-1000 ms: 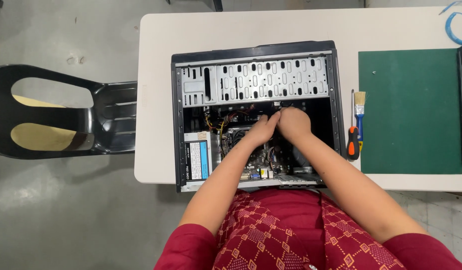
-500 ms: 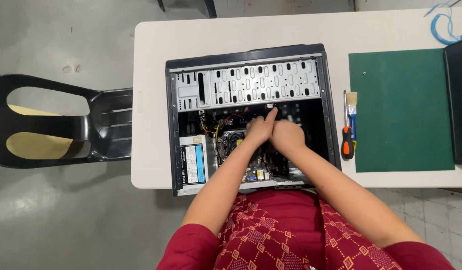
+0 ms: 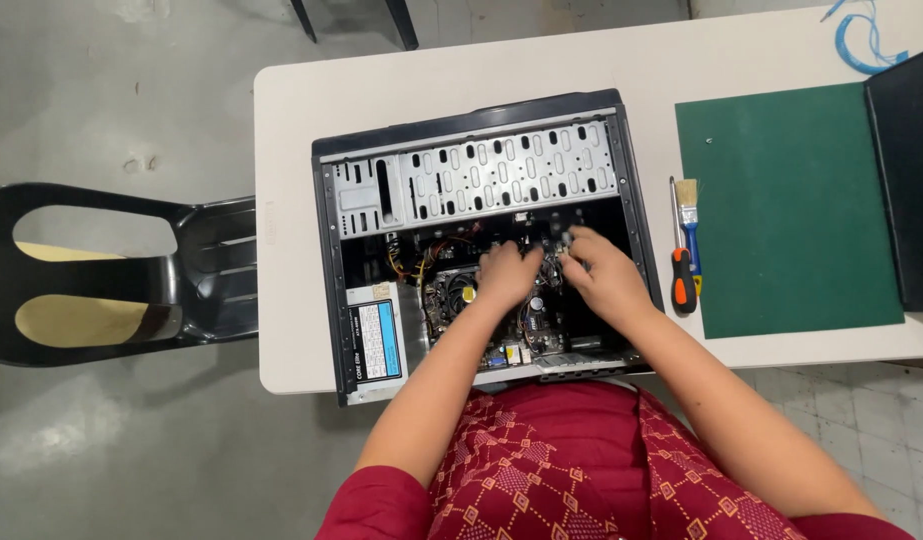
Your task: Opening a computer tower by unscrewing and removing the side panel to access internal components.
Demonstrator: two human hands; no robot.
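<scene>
computer case [image 3: 481, 170]: perforated bare metal | cutting mat [image 3: 781, 200]: matt green | chair [image 3: 211, 270]: glossy black plastic | table [image 3: 281, 200]: smooth

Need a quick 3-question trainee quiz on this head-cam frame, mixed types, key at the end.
1. True or false: both hands, the left hand and the right hand, are inside the open computer case.
2. Which lies between the case and the green mat? A) a screwdriver and a brush B) a hammer C) a roll of tape
3. Fill in: the black chair stands at the table's ____ side in the picture.

Key: 1 true; 2 A; 3 left. Whether either hand has a grip on a part cannot be told.
</scene>
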